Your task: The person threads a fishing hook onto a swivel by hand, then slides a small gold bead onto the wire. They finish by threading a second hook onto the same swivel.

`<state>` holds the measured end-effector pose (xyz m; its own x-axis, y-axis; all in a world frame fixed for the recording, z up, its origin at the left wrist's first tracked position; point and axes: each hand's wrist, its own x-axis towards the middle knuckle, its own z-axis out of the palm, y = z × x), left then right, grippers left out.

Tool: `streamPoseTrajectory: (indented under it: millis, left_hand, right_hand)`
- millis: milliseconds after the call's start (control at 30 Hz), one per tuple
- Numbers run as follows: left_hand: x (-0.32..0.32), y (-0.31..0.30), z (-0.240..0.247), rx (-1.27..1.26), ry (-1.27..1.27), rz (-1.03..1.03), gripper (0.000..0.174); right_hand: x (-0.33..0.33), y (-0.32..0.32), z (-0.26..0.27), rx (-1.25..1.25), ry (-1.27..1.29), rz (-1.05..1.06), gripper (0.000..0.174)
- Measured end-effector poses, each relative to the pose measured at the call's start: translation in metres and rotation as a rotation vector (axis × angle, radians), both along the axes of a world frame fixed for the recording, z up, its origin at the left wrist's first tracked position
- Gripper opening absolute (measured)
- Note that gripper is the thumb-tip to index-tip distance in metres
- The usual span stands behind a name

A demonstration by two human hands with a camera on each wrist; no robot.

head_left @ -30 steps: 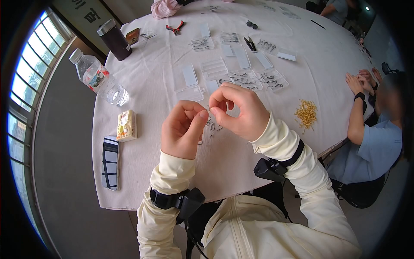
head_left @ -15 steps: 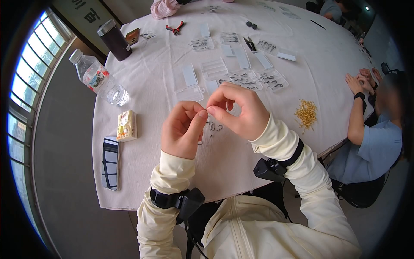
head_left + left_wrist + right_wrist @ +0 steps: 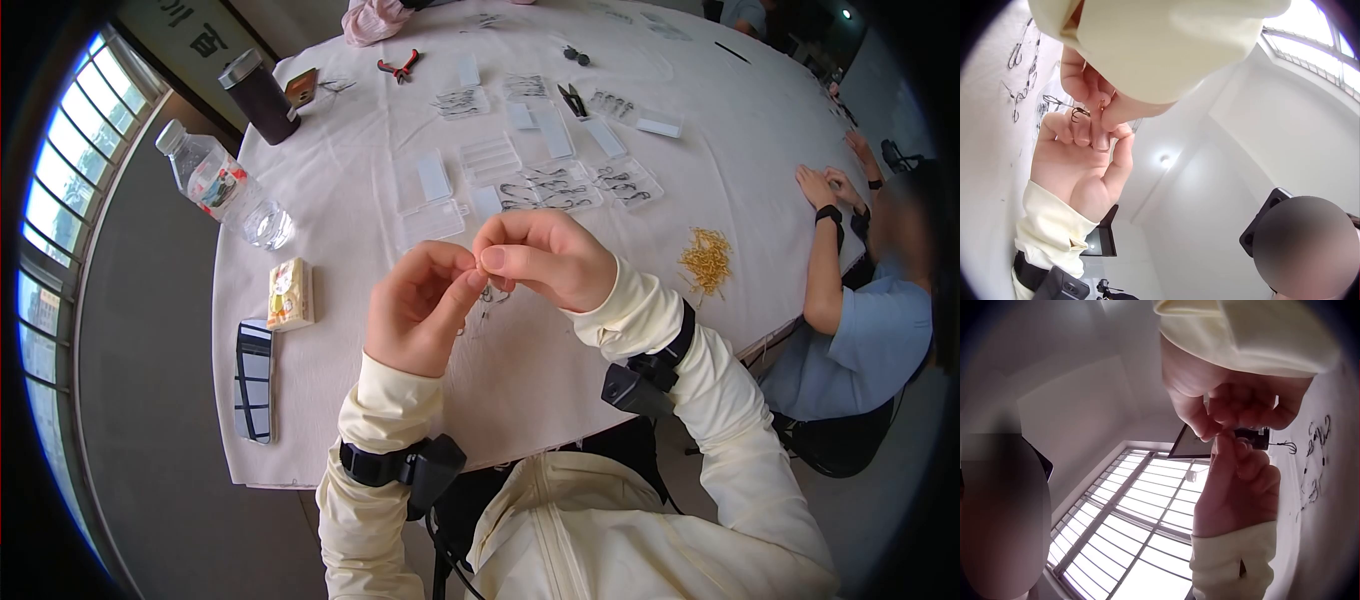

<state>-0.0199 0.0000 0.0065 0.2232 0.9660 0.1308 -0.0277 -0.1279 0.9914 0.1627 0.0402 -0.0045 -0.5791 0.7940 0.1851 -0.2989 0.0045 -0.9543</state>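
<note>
The tips of my left hand (image 3: 412, 315) and right hand (image 3: 548, 262) meet over the table's near middle, thumbs and forefingers pinching. A dark fish hook (image 3: 1078, 114) pokes out by the pinched tips in the left wrist view. In the right wrist view, the hook's bend (image 3: 1290, 447) juts toward the table from between the hands. A small gold-coloured bit (image 3: 1102, 105) shows at my left fingertips. The fingers hide most of the held work; I cannot tell how the two pieces join. Several loose hooks (image 3: 488, 296) lie just below on the cloth.
A pile of gold-coloured pieces (image 3: 707, 262) lies to the right. Clear boxes of hooks (image 3: 548, 187) spread beyond my hands, with pliers (image 3: 401, 66) and snips (image 3: 573, 100) farther back. A bottle (image 3: 225, 190), tissue pack (image 3: 290, 294) and phone (image 3: 255, 380) line the left side.
My right hand has turned, so its thumb now lies flatter across the pinched tips. The small gap between the hands has closed. The head view has shifted slightly.
</note>
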Motion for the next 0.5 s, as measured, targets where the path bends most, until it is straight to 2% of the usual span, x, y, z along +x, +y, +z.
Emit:
streamPoseTrajectory:
  millis: [100, 333, 500]
  left_hand:
    - [0.003, 0.000, -0.001, 0.065, -0.005, 0.010, 0.014]
    - [0.001, 0.001, 0.000, -0.001, 0.020, 0.001, 0.011]
    - [0.001, 0.003, 0.000, -0.020, -0.001, -0.041, 0.008]
  right_hand:
    - [0.000, -0.003, 0.006, 0.000, -0.023, -0.022, 0.017]
    - [0.003, -0.002, 0.010, 0.049, -0.120, -0.099, 0.019]
    - [0.004, -0.001, 0.011, 0.074, -0.130, -0.049, 0.019]
